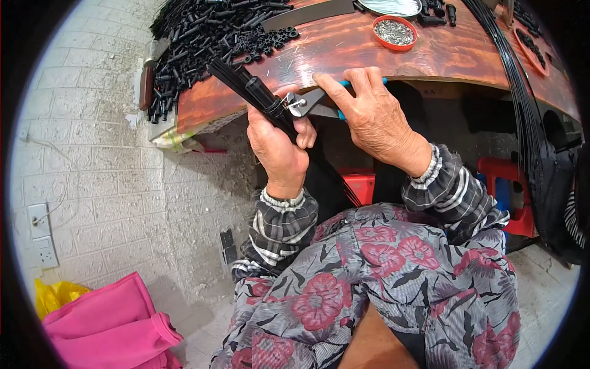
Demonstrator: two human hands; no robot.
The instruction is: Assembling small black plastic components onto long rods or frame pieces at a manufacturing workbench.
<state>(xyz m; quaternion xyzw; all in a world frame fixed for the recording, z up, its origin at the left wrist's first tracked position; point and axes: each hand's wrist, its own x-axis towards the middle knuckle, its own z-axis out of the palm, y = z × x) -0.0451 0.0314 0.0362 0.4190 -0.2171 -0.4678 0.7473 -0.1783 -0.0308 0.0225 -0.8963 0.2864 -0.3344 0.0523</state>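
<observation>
My left hand is closed around a bundle of thin black rods with a black plastic sleeve among them. It holds the bundle tilted, just off the table's front edge, with the far end toward the upper left. In my right hand is a pair of pliers with blue handles, my fingers wrapped round them. The plier jaws are at the bundle beside my left thumb, where a thin, light-coloured wire shows. My fingers partly hide where jaws and wire meet.
A wooden table bears a heap of black plastic parts, a flat metal blade and a red dish of small metal pieces. Long black rods hang over its right side. Pink cloth lies lower left, near the wall.
</observation>
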